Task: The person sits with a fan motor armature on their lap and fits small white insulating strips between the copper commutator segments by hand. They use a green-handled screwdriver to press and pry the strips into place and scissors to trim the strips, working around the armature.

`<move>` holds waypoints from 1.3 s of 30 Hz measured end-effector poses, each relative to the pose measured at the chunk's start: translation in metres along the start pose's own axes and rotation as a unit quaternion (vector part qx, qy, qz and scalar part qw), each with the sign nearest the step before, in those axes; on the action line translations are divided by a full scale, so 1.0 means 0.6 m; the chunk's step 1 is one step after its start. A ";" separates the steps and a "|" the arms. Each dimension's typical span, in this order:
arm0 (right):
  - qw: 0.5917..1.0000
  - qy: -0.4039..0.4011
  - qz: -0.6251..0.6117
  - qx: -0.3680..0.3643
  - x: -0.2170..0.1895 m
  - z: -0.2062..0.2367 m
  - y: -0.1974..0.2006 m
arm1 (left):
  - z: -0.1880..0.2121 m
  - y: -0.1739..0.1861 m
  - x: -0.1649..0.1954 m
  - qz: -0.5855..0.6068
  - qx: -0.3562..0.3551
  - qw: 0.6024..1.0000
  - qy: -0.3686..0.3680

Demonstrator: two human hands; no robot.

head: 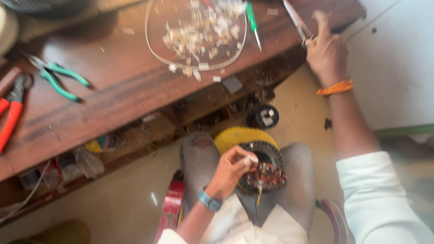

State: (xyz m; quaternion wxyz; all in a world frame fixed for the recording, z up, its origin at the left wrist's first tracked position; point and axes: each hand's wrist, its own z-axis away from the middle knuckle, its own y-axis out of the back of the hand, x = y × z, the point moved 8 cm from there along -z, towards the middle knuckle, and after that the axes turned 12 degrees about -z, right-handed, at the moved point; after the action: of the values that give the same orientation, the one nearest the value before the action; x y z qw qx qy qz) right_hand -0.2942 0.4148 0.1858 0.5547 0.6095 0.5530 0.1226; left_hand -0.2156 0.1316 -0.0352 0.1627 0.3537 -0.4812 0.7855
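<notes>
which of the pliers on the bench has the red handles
The red pliers at the bench's far left edge. The other pair, lying just right of them, has green handles.

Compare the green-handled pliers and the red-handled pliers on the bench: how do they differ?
Colour: the green-handled pliers have teal grips; the red-handled pliers have red ones.
Position: the green pair lies fully in view, further onto the wooden bench; the red pair sits at the left edge, partly cut off by the frame.
Pose: the green handles are spread apart and point right; the red handles point down-left.
Shared: both lie flat on the bench, and neither hand is near them.
</notes>
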 end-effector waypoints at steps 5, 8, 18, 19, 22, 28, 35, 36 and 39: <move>0.878 -0.219 -0.401 -0.142 0.066 0.050 -0.053 | 0.007 0.023 -0.015 -0.007 0.035 0.999 -0.034; 0.710 -0.299 -0.628 -0.111 0.085 0.139 -0.040 | 0.014 0.032 -0.004 -0.030 0.041 0.995 -0.083; 0.615 -0.469 -0.533 -0.342 0.053 0.683 -0.048 | 0.056 -0.041 0.001 -0.124 -0.004 0.990 -0.064; 0.609 -0.457 -0.543 -0.355 0.044 0.705 -0.054 | 0.059 -0.046 -0.003 -0.137 0.001 0.989 -0.048; 0.597 -0.440 -0.544 -0.392 0.023 0.755 -0.073 | 0.065 -0.054 -0.011 -0.168 0.012 0.986 -0.014; 0.590 -0.430 -0.530 -0.432 0.009 0.773 -0.096 | 0.068 -0.051 -0.013 -0.203 0.032 0.979 0.001; 0.600 -0.468 -0.502 -0.412 0.011 0.760 -0.091 | 0.066 -0.051 -0.013 -0.217 0.041 0.975 0.006; 0.600 -0.469 -0.504 -0.408 0.011 0.759 -0.089 | 0.066 -0.051 -0.014 -0.217 0.042 0.975 0.010; 0.599 -0.479 -0.501 -0.400 0.014 0.762 -0.087 | 0.066 -0.051 -0.011 -0.221 0.034 0.975 0.004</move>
State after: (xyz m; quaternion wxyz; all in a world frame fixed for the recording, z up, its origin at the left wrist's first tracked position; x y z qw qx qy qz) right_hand 0.0298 0.1626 -0.0224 0.9029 -0.0750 0.3217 -0.2750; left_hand -0.1772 0.1124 -0.0090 0.3220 0.4536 -0.3631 0.7475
